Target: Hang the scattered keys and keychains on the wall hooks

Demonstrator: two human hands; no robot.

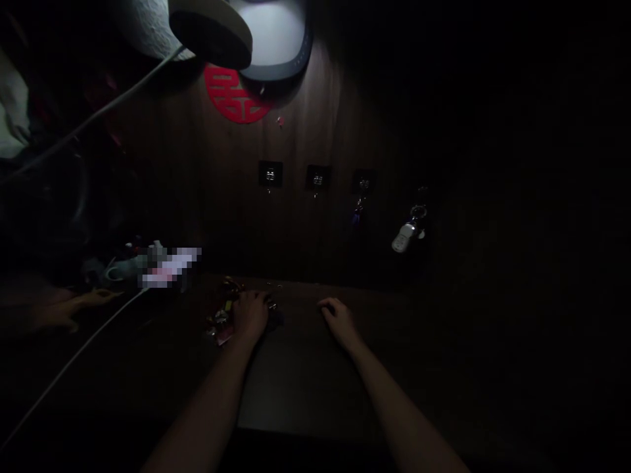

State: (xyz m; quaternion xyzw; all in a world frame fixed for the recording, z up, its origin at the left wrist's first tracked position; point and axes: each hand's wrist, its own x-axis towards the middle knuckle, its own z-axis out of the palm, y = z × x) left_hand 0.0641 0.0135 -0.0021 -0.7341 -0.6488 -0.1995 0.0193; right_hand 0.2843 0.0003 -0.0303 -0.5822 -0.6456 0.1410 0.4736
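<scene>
A dark wood wall panel (290, 243) rises behind the dim tabletop (300, 374); a white cable (73, 368) runs across the left side, toward a pixelated, unreadable object (170, 268); three black wall hooks (318, 177) line the panel, and a pale key fob (404, 236) hangs to their right; the left hand (251, 315) rests curled on a heap of small shiny items (220, 318), its fingers by a dark pouch (275, 318), though whether it pinches anything is too dark to tell; the right hand (339, 320) lies empty on the tabletop, loosely curled, just beside nothing and well apart from the heap.
</scene>
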